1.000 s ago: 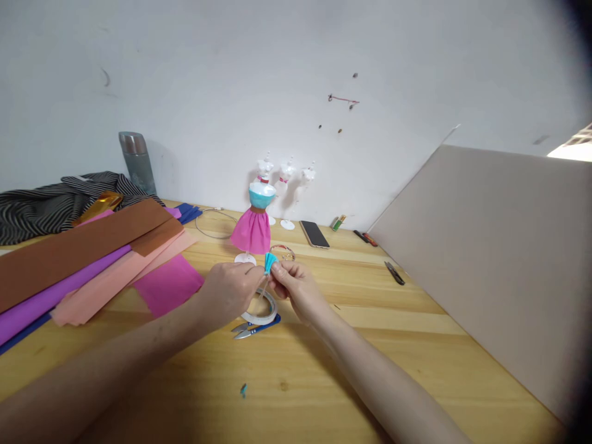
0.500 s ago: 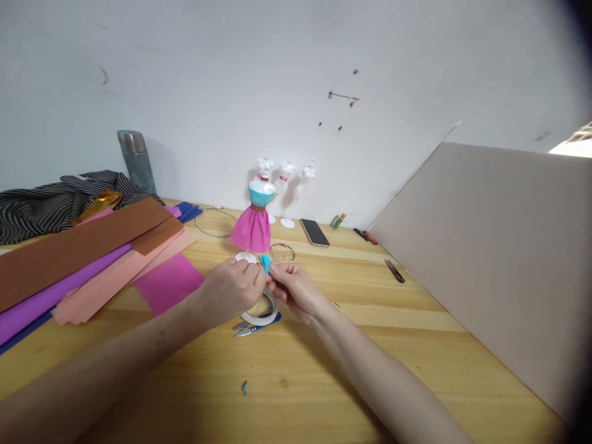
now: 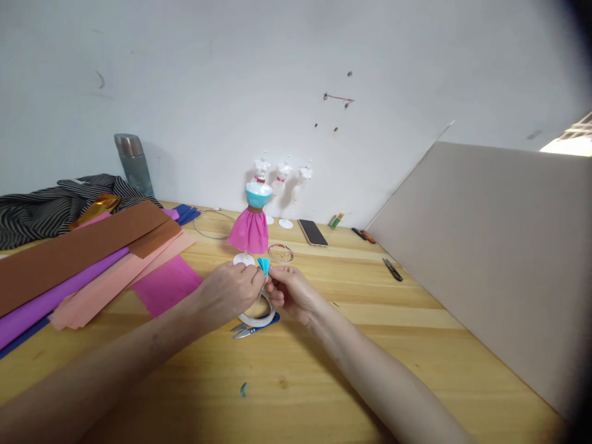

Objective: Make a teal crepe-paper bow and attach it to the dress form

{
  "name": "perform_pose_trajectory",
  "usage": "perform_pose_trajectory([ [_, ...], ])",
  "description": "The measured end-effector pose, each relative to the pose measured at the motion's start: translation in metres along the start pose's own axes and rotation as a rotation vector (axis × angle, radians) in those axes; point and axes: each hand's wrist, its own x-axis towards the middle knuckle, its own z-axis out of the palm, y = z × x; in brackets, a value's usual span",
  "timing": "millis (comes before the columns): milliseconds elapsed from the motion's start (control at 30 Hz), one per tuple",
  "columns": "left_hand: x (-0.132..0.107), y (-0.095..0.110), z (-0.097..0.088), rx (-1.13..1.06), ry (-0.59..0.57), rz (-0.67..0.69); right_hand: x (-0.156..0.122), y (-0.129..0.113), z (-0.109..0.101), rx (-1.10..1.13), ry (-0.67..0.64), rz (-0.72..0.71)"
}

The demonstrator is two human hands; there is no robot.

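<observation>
My left hand (image 3: 229,291) and my right hand (image 3: 289,290) meet over the middle of the wooden table (image 3: 324,370). Both pinch a small teal tuft of crepe paper (image 3: 264,265) between their fingertips. Right under them lies a roll of white tape (image 3: 259,316) on top of blue-handled snips (image 3: 254,330). Just behind stands a small mannequin in a pink skirt and teal top (image 3: 252,225) on a white foot.
Sheets of brown, purple, peach and pink crepe paper (image 3: 87,259) cover the left. A striped cloth (image 3: 46,206) and a metal flask (image 3: 132,161) are far left. Two bare white mannequins (image 3: 289,179), a phone (image 3: 312,232), a wire ring (image 3: 280,253), black snips (image 3: 392,269) and a grey board (image 3: 490,246) are on the right.
Both hands have dropped slightly toward the tape roll, still holding the teal tuft. The view has shifted a little.
</observation>
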Motion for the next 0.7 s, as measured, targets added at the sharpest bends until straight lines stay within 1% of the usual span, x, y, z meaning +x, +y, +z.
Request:
perform_pose_trajectory([
  [100, 0.001, -0.001, -0.001, -0.032, -0.001, -0.027, -0.001, -0.002, 0.000, 0.025, -0.003, 0.001],
  [167, 0.001, -0.001, -0.001, -0.070, -0.024, -0.069, -0.002, -0.003, 0.001, 0.044, -0.010, 0.004],
  [333, 0.001, -0.005, -0.004, -0.365, -0.226, -0.272, -0.007, -0.005, 0.004, 0.060, -0.035, -0.044],
  [400, 0.001, -0.008, -0.008, -0.485, -0.274, -0.315, -0.008, -0.006, 0.005, 0.053, -0.041, -0.059],
  [533, 0.003, -0.015, -0.017, -0.824, -0.294, -0.336, -0.008, -0.007, 0.006, 0.042, -0.049, -0.069],
  [567, 0.004, -0.017, -0.019, -0.878, -0.298, -0.342, -0.008, -0.007, 0.006, 0.041, -0.051, -0.070],
  [633, 0.004, -0.020, -0.022, -0.935, -0.315, -0.348, -0.008, -0.008, 0.006, 0.037, -0.054, -0.070],
  [700, 0.004, -0.021, -0.023, -0.927, -0.330, -0.353, -0.009, -0.008, 0.006, 0.028, -0.060, -0.069],
])
